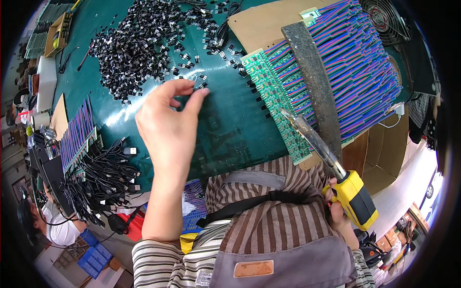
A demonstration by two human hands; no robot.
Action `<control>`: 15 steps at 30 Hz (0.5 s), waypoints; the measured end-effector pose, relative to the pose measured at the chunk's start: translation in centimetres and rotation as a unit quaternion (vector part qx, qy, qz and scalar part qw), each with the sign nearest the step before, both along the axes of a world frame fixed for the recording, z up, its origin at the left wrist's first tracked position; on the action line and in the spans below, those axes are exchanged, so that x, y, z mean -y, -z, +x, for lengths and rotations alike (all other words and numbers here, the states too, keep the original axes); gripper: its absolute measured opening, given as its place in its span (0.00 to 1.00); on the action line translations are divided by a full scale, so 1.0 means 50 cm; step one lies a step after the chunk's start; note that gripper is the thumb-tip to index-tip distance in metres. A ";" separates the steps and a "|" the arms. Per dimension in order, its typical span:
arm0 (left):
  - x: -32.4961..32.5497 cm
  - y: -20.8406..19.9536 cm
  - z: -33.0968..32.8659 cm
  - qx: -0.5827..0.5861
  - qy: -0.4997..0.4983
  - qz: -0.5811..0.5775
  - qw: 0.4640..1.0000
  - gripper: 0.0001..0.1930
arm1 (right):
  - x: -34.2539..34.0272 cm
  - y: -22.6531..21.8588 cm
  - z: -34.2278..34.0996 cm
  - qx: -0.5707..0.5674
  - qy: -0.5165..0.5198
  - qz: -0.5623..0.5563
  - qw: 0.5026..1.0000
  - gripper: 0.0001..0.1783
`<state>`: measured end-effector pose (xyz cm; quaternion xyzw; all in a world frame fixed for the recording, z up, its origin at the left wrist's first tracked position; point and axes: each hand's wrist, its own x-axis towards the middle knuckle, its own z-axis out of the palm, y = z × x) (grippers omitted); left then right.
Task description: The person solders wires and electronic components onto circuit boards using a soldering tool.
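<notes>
We're up on the wearer's head, left lens of a side-by-side pair, peering steeply down! The fisheye sweeps wide: striped apron [276,228] close below, left hand [165,117] near the middle, green tabletop [230,129] stretching beyond, edges bowing toward a round, dark rim.

Right of left hand [168,117], room offered by green mat [228,122]; beyond, way barred by circuit boards [274,98] and soldering iron [351,189]; ahead, blocked by heaped connectors [137,45].

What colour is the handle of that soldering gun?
Yellow and black: the handle shows best in the head view.
</notes>
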<state>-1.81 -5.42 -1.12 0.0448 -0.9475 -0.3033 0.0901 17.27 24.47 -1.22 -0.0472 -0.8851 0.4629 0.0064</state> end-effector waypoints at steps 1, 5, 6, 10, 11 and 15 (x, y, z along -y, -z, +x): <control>0.008 0.000 -0.008 0.053 -0.008 0.015 0.998 0.09 | -0.004 0.003 0.005 0.028 -0.006 -0.004 1.000 0.18; 0.005 0.006 -0.011 0.102 -0.019 0.063 0.993 0.08 | -0.011 0.021 0.014 -0.008 -0.007 -0.033 0.999 0.18; 0.005 0.005 -0.010 0.102 -0.019 0.064 0.993 0.08 | -0.015 0.021 0.017 0.001 -0.018 -0.027 0.999 0.18; -0.014 -0.009 0.005 0.078 0.023 0.042 0.996 0.07 | -0.020 0.039 0.038 0.023 0.018 -0.038 0.999 0.19; -0.028 -0.015 0.015 0.097 0.018 0.079 0.992 0.06 | -0.015 0.034 0.029 0.023 0.020 -0.038 0.999 0.19; -0.056 0.008 0.053 0.059 0.086 0.167 0.980 0.05 | 0.019 0.005 -0.046 -0.102 -0.010 -0.010 0.995 0.17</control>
